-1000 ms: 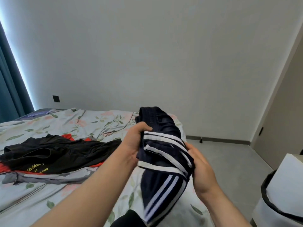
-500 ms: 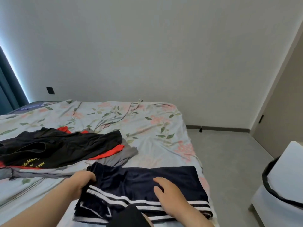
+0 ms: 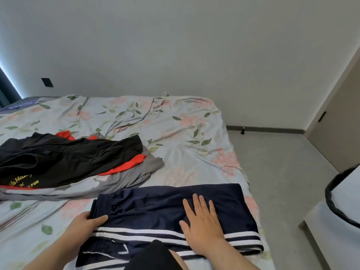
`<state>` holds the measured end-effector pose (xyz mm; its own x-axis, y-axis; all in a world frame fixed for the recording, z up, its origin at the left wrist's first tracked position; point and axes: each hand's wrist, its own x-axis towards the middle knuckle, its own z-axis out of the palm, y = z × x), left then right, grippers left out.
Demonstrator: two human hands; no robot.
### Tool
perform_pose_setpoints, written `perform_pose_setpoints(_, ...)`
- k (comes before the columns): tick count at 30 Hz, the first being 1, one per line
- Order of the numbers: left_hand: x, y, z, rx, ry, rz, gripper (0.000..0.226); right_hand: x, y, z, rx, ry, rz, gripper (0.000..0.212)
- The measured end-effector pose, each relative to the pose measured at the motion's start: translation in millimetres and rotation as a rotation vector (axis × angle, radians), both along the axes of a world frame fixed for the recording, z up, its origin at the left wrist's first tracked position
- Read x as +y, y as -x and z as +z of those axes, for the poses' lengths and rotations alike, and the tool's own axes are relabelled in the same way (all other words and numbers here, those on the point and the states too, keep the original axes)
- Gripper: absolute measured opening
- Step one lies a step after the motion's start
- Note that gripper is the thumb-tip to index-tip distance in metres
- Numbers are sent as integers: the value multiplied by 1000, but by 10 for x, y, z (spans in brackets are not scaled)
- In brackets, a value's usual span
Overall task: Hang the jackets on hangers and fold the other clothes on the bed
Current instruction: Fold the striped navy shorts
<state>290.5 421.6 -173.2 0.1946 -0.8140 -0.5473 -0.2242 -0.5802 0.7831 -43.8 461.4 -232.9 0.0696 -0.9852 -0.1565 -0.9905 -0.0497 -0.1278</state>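
One garment, navy shorts, lies at the bed's near right corner: right hand, flat with fingers spread, pins it; left hand grips the waistband end, probably to pull creases out.

Four garments are lying on one bed: one navy striped piece, one black printed piece, one red piece, one grey piece. Two hands are showing: one left hand, one right hand.
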Motion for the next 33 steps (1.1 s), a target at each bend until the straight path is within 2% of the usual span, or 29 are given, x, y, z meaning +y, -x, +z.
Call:
perform_pose_setpoints(7,-134,64,-35,-64,52,107,15,-79,23,-167,-41,-2,-19,76)
perform_pose_setpoints(9,-210,162,115,-33,82,122,16,-92,52,-132,-98,-27,-22,75)
perform_pose_setpoints(11,-309,301,349,30,118,123,17,-102,108,-45,-234,-66,-31,73)
perform_pose_setpoints(16,-355,873,960,127,139,-81,18,-26,196,414,-860,-94,-268,40)
perform_pose_setpoints(19,-199,1367,1160,144,143,-268,16,57,154,755,-1302,-209,-370,23)
perform_pose_setpoints(21,-83,1728,1226,122,137,-410,4,128,144,942,-1637,-330,-390,39)
perform_pose_setpoints(24,33,2195,1320,231,-72,-562,24,262,271,1044,-1927,-387,-437,69)
perform_pose_setpoints(26,46,2388,1360,299,-248,-657,41,370,420,1040,-2011,-395,-504,75)
perform_pose_setpoints(27,39,2456,1359,296,-296,-704,40,419,494,1021,-2035,-392,-531,75)
perform_pose_setpoints(29,17,2569,1307,162,-302,-802,28,484,638,926,-2057,-376,-556,69)
perform_pose_setpoints(33,14,2734,1195,-152,-243,-973,59,511,856,744,-1976,-315,-634,38)
